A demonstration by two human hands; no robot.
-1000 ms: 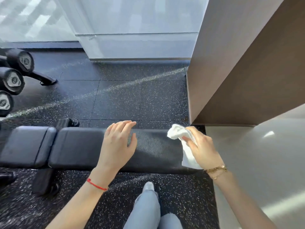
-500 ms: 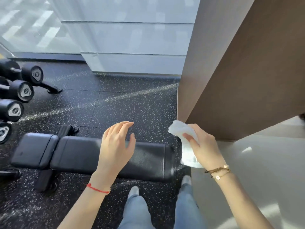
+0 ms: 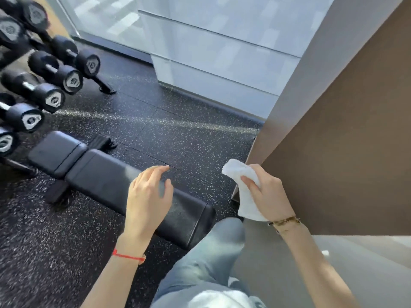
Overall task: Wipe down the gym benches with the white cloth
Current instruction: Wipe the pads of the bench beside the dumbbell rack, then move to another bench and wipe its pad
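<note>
- Holding the white cloth (image 3: 246,192) bunched in the right hand (image 3: 266,196), fingers clamped round it, thumb pressing into the folds.
- Carrying that cloth clear of the gym bench (image 3: 124,185), off past its near end, beside the brown wall panel (image 3: 333,152) and not touching the pad.
- Hovering the left hand (image 3: 148,201) over the long pad, fingers spread apart and curved, gripping nothing; hard telling whether the palm is touching the vinyl.
- Showing no wet streaks or clear wipe marks on the long pad or the smaller seat pad (image 3: 55,152), so no telling how much of this bench has been covered.
- Judging the wiping as paused right now, with cloth and bench apart.
- Seeing only one bench here, lying on the speckled rubber floor (image 3: 178,134) next to the dumbbell rack (image 3: 44,74); other benches, if any, sitting out of view.
- Leaving, at the least, bringing the cloth back down onto a pad, or moving on to another bench.
- Standing close in, one jeans-clad leg (image 3: 211,258) right by the bench's near end.
</note>
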